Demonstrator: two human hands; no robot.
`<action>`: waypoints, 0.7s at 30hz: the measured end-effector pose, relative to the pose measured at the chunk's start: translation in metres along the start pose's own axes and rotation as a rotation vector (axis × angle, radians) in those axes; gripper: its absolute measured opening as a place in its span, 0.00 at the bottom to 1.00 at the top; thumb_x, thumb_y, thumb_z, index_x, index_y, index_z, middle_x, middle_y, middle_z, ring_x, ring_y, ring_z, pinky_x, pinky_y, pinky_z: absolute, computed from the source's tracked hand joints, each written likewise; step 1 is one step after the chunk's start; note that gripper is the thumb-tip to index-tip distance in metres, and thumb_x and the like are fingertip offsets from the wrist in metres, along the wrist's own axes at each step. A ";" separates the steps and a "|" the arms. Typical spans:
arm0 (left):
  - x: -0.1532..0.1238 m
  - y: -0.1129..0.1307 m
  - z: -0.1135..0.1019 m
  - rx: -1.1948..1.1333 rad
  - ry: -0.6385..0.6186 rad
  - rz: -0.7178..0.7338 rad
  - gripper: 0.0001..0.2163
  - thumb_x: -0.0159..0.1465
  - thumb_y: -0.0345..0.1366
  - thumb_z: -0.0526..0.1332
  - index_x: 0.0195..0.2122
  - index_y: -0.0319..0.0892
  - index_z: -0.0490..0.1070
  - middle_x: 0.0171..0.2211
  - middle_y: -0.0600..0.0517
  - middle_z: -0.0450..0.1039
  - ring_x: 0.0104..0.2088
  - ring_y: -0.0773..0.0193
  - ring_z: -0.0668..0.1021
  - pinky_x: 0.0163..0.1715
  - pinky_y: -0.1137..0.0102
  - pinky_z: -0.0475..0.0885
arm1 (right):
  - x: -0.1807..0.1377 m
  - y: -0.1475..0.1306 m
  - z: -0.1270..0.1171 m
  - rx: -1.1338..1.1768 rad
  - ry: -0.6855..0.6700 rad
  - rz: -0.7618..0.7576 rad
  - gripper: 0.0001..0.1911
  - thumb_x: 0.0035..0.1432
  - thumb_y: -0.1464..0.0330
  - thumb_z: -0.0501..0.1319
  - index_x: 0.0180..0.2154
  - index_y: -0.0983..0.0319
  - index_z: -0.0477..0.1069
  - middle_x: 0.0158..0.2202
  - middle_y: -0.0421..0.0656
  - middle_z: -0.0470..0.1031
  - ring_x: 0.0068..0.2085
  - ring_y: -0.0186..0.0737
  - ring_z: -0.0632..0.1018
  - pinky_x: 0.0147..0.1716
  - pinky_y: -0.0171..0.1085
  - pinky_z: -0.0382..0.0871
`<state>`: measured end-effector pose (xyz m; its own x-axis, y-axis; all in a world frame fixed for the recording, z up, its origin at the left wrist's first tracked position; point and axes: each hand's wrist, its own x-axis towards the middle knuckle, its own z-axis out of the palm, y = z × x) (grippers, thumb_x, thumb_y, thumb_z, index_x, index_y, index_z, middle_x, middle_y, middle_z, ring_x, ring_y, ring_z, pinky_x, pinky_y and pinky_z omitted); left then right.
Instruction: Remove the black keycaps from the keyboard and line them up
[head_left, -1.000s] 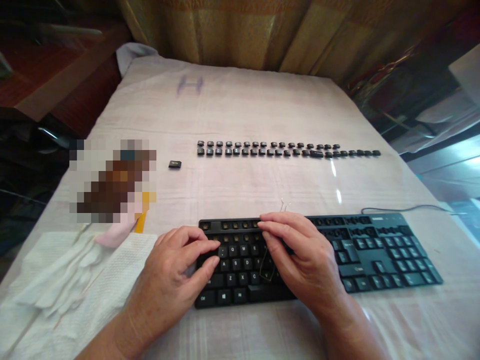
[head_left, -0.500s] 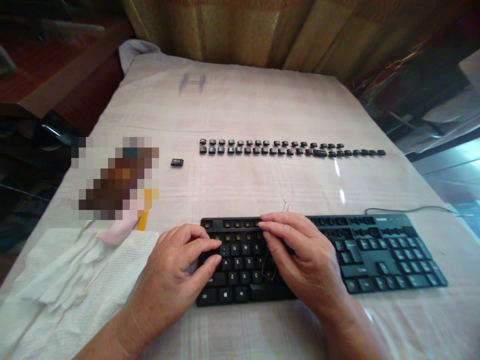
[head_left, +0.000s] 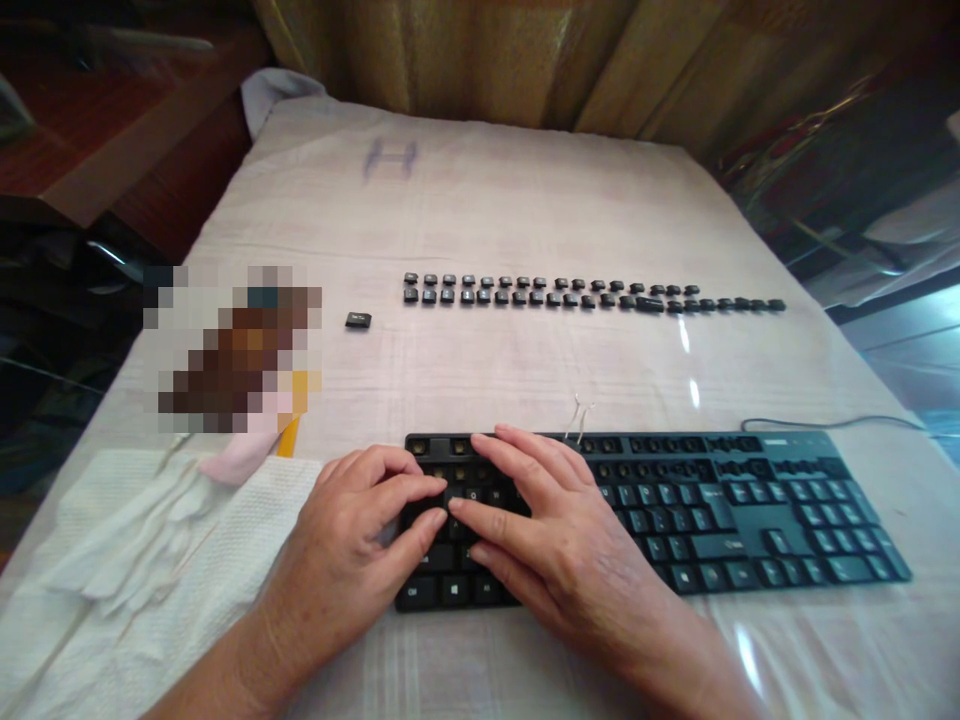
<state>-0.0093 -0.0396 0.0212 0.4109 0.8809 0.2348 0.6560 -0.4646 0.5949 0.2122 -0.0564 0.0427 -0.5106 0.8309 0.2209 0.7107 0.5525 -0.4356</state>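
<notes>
A black keyboard (head_left: 750,500) lies near the table's front edge, with several keycaps gone from its upper left rows. My left hand (head_left: 352,550) rests on the keyboard's left end, fingers bent, thumb and forefinger close together over the keys. My right hand (head_left: 547,540) lies flat across the left block of keys, fingers stretched out, its forefinger tip between my left thumb and forefinger. A thin bent wire tool (head_left: 581,418) pokes out past the keyboard's far edge, beside my right hand. Neither hand visibly holds anything.
Two rows of loose black keycaps (head_left: 592,293) are lined up mid-table, and a single keycap (head_left: 358,320) lies apart on the left. White cloths (head_left: 150,540) and a yellow object (head_left: 287,437) lie front left. The keyboard cable (head_left: 832,423) runs off right.
My right hand slid left along the keyboard, uncovering the middle keys, and now meets my left hand. My left hand stayed put. The view shifted slightly.
</notes>
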 end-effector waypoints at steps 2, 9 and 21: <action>0.000 0.000 0.000 -0.004 0.002 -0.008 0.07 0.64 0.34 0.62 0.42 0.49 0.76 0.38 0.52 0.74 0.39 0.60 0.76 0.41 0.63 0.71 | 0.000 -0.001 0.000 -0.012 -0.003 0.006 0.14 0.60 0.68 0.64 0.48 0.52 0.76 0.60 0.50 0.68 0.62 0.53 0.66 0.56 0.55 0.65; 0.000 0.000 0.000 -0.004 0.006 -0.013 0.06 0.63 0.35 0.62 0.41 0.49 0.76 0.37 0.52 0.74 0.39 0.61 0.77 0.41 0.63 0.71 | 0.001 -0.001 0.002 -0.042 0.022 0.011 0.15 0.59 0.70 0.64 0.48 0.51 0.76 0.58 0.49 0.71 0.61 0.54 0.68 0.55 0.56 0.66; 0.000 0.000 0.000 0.000 0.015 -0.021 0.06 0.63 0.35 0.63 0.41 0.48 0.76 0.38 0.53 0.75 0.39 0.60 0.77 0.41 0.64 0.71 | 0.002 -0.003 0.004 -0.062 0.047 0.002 0.15 0.60 0.71 0.63 0.49 0.52 0.76 0.57 0.50 0.72 0.60 0.54 0.69 0.54 0.55 0.67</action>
<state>-0.0090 -0.0393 0.0214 0.3875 0.8917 0.2341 0.6644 -0.4461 0.5996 0.2073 -0.0564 0.0414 -0.4865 0.8336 0.2615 0.7412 0.5523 -0.3815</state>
